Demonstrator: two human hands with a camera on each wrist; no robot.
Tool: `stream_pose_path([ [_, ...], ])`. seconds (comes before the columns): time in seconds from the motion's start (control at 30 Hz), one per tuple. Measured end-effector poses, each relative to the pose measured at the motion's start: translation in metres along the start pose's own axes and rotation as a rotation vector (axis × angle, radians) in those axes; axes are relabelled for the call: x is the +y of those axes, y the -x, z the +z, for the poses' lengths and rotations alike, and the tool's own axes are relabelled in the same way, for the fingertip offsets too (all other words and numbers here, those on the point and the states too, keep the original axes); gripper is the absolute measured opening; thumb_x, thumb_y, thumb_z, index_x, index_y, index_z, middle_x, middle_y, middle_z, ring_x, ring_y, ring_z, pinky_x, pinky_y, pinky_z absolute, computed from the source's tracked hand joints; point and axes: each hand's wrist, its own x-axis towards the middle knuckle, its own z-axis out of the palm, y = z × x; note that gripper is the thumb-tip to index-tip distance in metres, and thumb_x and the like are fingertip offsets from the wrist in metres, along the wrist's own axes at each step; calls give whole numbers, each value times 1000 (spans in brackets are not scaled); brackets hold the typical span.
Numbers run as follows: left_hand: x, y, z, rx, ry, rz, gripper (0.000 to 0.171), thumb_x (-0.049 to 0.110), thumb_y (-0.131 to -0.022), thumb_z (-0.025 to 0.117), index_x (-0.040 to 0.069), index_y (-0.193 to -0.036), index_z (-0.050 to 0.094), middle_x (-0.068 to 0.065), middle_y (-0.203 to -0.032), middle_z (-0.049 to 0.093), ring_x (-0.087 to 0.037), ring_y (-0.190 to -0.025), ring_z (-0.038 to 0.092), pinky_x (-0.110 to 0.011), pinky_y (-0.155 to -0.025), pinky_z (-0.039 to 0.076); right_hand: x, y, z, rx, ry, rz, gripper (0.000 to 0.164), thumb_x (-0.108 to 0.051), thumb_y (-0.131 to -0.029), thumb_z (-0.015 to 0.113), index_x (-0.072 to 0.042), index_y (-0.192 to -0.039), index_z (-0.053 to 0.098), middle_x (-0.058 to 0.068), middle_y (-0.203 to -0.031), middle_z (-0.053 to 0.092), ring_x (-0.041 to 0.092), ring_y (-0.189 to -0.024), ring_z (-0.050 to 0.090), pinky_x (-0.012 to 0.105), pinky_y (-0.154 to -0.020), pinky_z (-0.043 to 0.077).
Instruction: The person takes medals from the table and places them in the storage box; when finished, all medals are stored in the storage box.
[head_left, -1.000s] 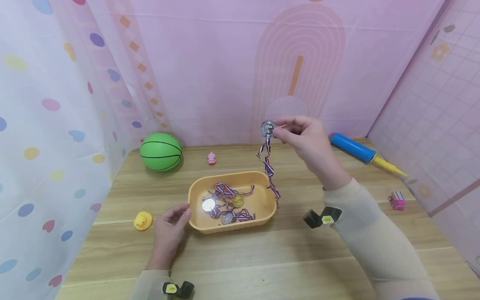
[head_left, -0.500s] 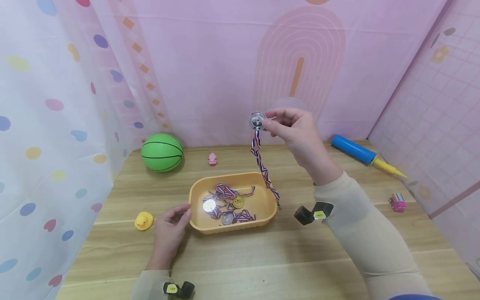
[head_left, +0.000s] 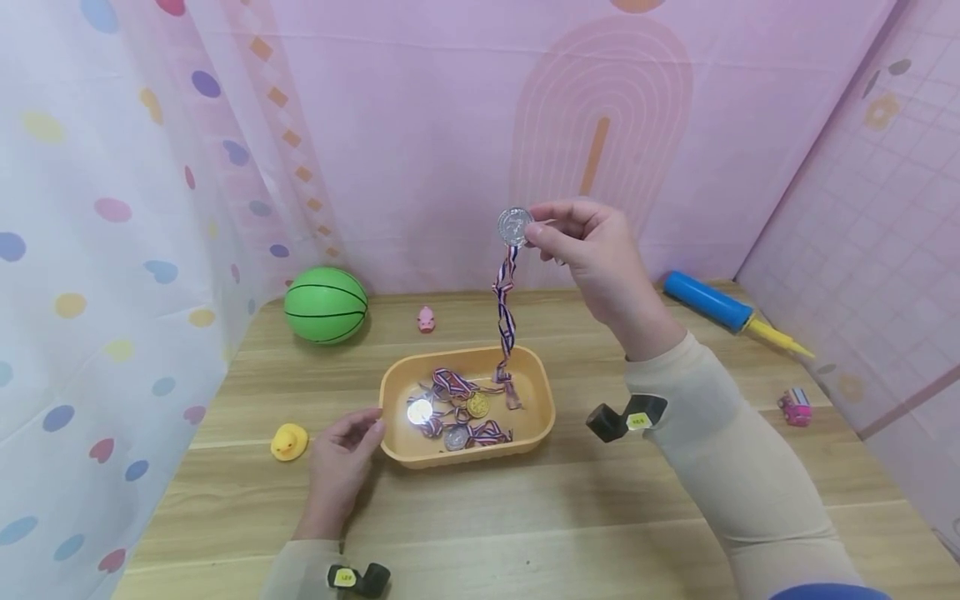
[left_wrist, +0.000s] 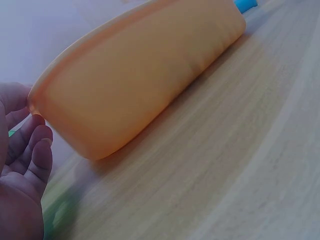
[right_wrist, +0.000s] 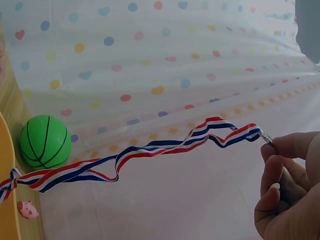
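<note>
My right hand (head_left: pixel 592 254) pinches a silver medal (head_left: pixel 514 227) by its edge, between thumb and fingertips, high above the table. From the medal hangs a twisted red, white and blue ribbon (right_wrist: pixel 165 150), its lower end over the inside of an orange plastic tray (head_left: pixel 543 400). At the tray's left end, my left hand (head_left: pixel 345 462) pinches the rim, as the left wrist view also shows with thumb and fingers (left_wrist: pixel 42 155) at the lip. Inside the tray lie a gold medal (head_left: pixel 477 406), a silver medal (head_left: pixel 456 437) and a shiny, glare-washed medal (head_left: pixel 420 411), among tangled ribbons.
Behind the tray stand a green ball (head_left: pixel 326 305) with black lines and a small pink pig toy (head_left: pixel 426 319). A yellow duck (head_left: pixel 288 442) is left of my left hand. To the right lie a blue and yellow pump (head_left: pixel 708 302) and a pink toy vehicle (head_left: pixel 795 407). Patterned curtains surround the table.
My right hand has raised the silver medal and moved it left, so the ribbon's end has swung from the tray's right edge to over its inside. The left hand keeps its place.
</note>
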Motion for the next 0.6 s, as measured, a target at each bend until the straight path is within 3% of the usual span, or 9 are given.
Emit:
stream_pose_path([
  [0.33,2,2,0,-4,21,7,24,15,-88,71,2,-108,68,-14,-105,67,-14,-92,60,-17,-76,50,14,2,0,-54,-1,43,11,0,-84,72,-6,-93,74,3,-81,70,16,-68,57,24,-65,49],
  [0.6,4,2,-2,-9,10,-6,26,18,-89,70,3,-110,68,-13,-107,67,-14,-94,60,-17,-78,50,22,5,-2,-52,37,81,11,-3,-84,72,-5,-95,73,4,-84,69,16,-72,58,25,-67,50],
])
